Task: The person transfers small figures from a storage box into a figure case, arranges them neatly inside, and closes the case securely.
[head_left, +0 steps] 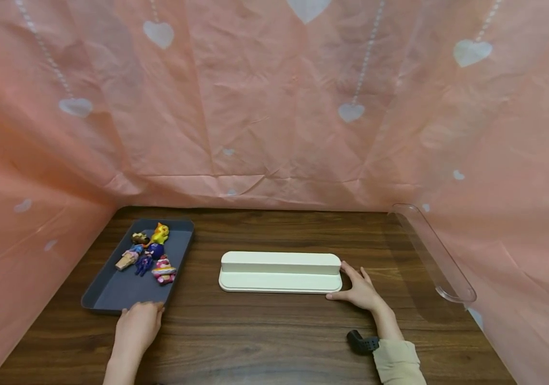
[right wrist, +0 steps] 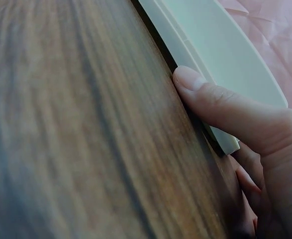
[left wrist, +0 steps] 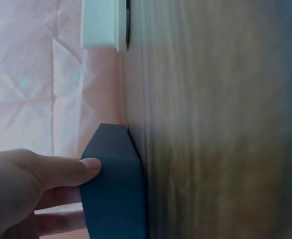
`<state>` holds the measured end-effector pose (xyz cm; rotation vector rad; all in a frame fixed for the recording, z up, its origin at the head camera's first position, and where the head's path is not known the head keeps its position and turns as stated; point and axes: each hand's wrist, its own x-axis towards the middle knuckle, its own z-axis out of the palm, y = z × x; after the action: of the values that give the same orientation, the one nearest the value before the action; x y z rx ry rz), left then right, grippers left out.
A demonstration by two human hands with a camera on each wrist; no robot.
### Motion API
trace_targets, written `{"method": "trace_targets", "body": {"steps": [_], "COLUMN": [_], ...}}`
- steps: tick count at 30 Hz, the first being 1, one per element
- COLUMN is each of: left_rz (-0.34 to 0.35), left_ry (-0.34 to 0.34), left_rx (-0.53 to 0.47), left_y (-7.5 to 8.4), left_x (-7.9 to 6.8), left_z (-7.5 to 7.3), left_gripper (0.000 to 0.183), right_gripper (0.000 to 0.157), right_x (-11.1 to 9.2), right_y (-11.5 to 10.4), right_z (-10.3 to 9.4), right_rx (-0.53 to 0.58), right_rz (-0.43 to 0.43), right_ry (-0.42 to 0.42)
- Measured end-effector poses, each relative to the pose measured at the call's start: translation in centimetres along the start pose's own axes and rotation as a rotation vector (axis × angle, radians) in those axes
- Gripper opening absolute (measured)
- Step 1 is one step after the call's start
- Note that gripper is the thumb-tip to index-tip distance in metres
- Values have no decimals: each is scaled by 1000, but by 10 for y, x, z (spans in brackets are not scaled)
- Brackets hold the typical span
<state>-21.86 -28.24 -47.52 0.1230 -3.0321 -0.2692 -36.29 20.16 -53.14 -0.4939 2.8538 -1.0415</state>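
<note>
My left hand (head_left: 137, 326) pinches the near rim of a dark grey tray (head_left: 127, 291) at the left of the table. In the left wrist view, the thumb presses the outside of the tray wall (left wrist: 116, 194), with fingers behind it. Several small toy figures lie in the tray, among them a yellow one (head_left: 160, 233), a purple one (head_left: 144, 263) and a pink one (head_left: 164, 271). My right hand (head_left: 361, 294) holds the right end of a white stepped stand (head_left: 279, 282). The right wrist view has the thumb along the stand's (right wrist: 230, 69) front edge; the other fingers are partly hidden.
A clear plastic cover (head_left: 457, 294) leans at the right side, by the pink curtain (head_left: 515, 256). Heart-patterned cloth walls surround the dark wooden table (head_left: 255, 337) at the back and sides. A black band (head_left: 363, 342) is around the right wrist.
</note>
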Motion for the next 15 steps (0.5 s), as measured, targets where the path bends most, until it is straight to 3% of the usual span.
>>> {"method": "trace_targets", "body": {"steps": [6, 15], "left_rz": [-51, -81], "left_ry": [-6, 50], "left_rx": [-22, -23], "left_y": [-2, 3], "left_x": [-2, -1], "left_z": [2, 9], "left_gripper": [16, 14], "right_gripper": [104, 105], "right_x": [23, 59], "right_y": [-2, -6], "right_z": [5, 12], "right_rx": [4, 7], "right_rz": [-11, -32], "right_ry": [-11, -21]}}
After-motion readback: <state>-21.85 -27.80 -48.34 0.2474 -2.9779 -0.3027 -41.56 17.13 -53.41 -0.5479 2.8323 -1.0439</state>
